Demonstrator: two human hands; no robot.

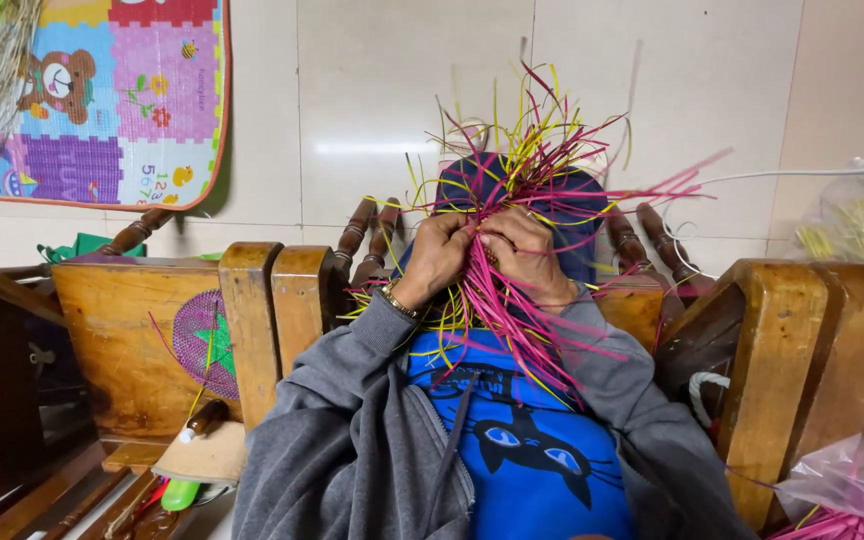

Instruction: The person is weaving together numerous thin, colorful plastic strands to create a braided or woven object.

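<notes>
Left hand and right hand grip pink-yellow strips; clear bag right.

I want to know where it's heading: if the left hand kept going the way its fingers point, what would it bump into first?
The left hand points right, into the bunch of pink and yellow strips. Those strips are already under its fingers, and right behind them sits the right hand, so it would probably press into that next.

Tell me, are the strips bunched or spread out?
Bunched where both hands grip; the strips' loose ends fan out above and below.
</notes>
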